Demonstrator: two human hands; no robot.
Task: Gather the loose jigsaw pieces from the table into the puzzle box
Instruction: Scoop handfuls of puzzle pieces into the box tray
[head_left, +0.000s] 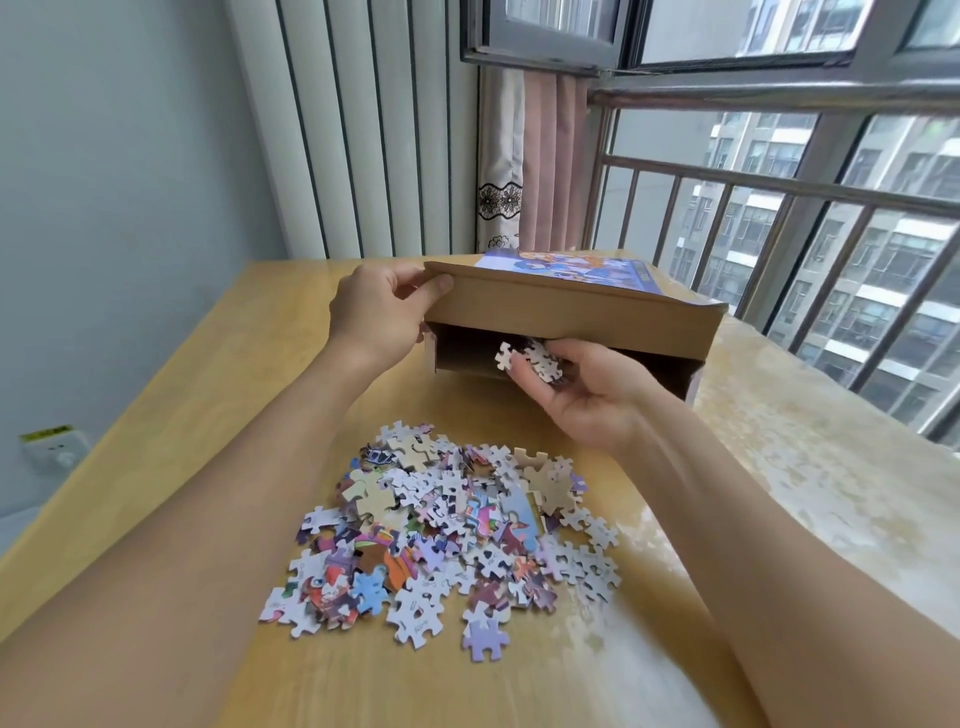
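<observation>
The puzzle box (571, 312) is brown cardboard with a purple-blue printed picture on top; it lies flat, its end flap lifted and its open mouth facing the loose jigsaw pieces (447, 530). These lie heaped just in front of the box, some showing colourful print, others pale backs. A few white-backed pieces (535, 358) are at the box's mouth.

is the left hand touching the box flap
Touching. The head view shows the left hand gripping the puzzle box flap at its left corner, thumb on its front face, holding it up while the right hand brings pieces in.
</observation>
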